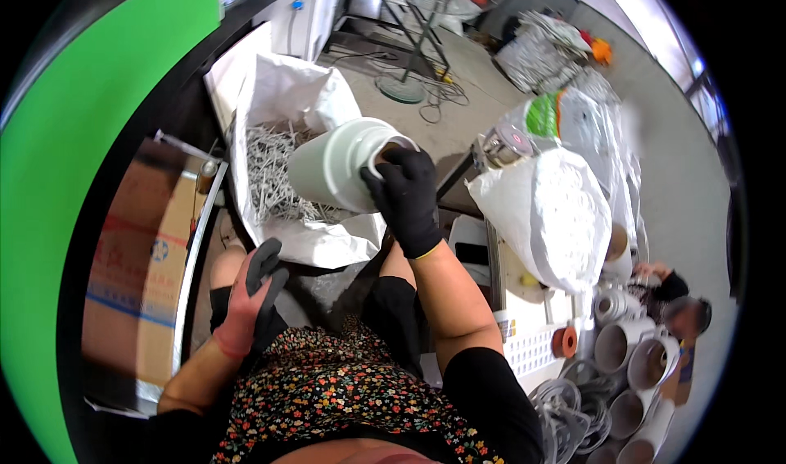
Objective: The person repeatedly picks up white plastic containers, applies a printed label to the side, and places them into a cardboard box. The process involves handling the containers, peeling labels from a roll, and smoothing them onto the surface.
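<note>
My right hand (403,194), in a black glove, grips the rim of a white plastic pipe fitting (332,169) with a stepped, open end. Its fingertips reach into the opening, where they are partly hidden. The fitting is tilted over a wide-mouthed white sack (282,83) that holds a heap of thin greyish-white plastic pieces (278,169). Lower and to the left, my left hand (255,288) wears a pinkish glove with grey fingers. It holds nothing, and its fingers are apart, close to the sack's near edge above my knee.
Left of me stands a large cardboard box (135,259). On the right, a bulging white bag (553,214) rests by a table with a reddish-brown ring (564,342). Wide white pipes (618,345) and coiled grey hose (569,411) crowd the lower right, near another person (684,317).
</note>
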Tool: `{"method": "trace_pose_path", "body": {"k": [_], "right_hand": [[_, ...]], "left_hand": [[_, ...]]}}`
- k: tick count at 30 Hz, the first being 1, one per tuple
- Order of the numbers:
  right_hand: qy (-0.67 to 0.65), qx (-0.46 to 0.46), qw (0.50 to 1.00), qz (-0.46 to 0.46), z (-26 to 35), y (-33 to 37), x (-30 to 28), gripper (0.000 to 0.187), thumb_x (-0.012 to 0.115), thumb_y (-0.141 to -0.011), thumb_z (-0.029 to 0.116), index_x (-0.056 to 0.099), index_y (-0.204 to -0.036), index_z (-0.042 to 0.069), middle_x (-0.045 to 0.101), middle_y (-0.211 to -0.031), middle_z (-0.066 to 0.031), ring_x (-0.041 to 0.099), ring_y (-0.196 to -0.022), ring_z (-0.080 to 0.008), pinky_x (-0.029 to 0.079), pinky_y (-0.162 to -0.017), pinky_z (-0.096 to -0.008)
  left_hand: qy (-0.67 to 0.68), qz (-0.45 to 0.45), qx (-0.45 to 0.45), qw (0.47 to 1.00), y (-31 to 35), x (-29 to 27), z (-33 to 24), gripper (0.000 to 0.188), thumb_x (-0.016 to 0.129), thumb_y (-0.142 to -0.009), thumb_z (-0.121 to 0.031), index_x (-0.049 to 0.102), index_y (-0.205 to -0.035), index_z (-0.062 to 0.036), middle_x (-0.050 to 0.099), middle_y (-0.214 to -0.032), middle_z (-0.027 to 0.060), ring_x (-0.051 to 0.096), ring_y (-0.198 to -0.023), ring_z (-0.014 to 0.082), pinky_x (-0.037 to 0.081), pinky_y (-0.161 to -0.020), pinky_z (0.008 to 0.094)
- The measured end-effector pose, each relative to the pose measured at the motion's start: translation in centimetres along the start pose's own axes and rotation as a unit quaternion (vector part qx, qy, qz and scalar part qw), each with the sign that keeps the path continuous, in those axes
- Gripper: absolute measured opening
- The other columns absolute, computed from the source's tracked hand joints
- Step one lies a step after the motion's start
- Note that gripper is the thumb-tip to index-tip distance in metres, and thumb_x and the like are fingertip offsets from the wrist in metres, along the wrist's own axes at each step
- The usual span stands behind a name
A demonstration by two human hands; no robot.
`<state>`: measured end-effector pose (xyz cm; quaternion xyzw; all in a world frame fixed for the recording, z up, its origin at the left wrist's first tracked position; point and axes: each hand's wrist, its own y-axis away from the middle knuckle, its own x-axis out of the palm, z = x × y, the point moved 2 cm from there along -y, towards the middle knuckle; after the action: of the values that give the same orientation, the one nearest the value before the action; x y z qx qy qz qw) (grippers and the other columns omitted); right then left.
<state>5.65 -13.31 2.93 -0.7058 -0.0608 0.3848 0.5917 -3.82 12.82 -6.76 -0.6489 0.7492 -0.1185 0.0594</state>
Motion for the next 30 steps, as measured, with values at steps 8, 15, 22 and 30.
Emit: {"method": "trace_pose_path", "body": {"k": [8,15,22,30], "right_hand": [[-0.126,0.003,0.978,0.166,8.0,8.9,-3.0,0.016,0.065,-0.070,0.028,0.061,-0.079,0.014,0.056,-0.083,-0.0045,0.058,-0.080,-0.0246,0.045,-0.076,-0.0428],[-0.193,0.064,0.966,0.157,9.9,12.1,-8.9,0.015,0.063,-0.079,0.023,0.060,-0.082,0.008,0.057,-0.080,-0.0071,0.059,-0.078,-0.0258,0.048,-0.070,-0.0388],[0.229,0.289,0.929,0.021,-17.8,16.4,-20.6,0.019,0.060,-0.084,0.013,0.065,-0.098,0.002,0.063,-0.095,-0.0189,0.060,-0.087,-0.0372,0.049,-0.075,-0.0438],[0.314,0.410,0.831,0.207,-23.5,21.3,-23.4,0.015,0.053,-0.084,0.016,0.063,-0.087,0.006,0.065,-0.086,-0.0185,0.063,-0.084,-0.0366,0.049,-0.074,-0.0461]], "left_hand": [[-0.398,0.174,0.192,0.880,0.2,2.8,-1.7,0.097,0.084,-0.060,-0.014,0.034,-0.142,0.0005,0.038,-0.144,0.0216,0.036,-0.133,0.0410,0.031,-0.110,0.0467],[-0.333,0.352,0.153,0.861,1.5,6.1,-0.6,0.100,0.086,-0.059,-0.020,0.033,-0.141,0.0017,0.043,-0.136,0.0224,0.040,-0.126,0.0448,0.034,-0.107,0.0488],[-0.349,0.293,0.129,0.881,2.0,5.3,0.4,0.085,0.083,-0.062,-0.013,0.040,-0.135,-0.0045,0.043,-0.137,0.0222,0.039,-0.127,0.0460,0.035,-0.106,0.0498],[-0.346,0.259,0.109,0.895,2.8,4.3,0.3,0.057,0.077,-0.068,-0.006,0.052,-0.119,-0.0057,0.049,-0.133,0.0217,0.045,-0.126,0.0422,0.037,-0.105,0.0471]]}}
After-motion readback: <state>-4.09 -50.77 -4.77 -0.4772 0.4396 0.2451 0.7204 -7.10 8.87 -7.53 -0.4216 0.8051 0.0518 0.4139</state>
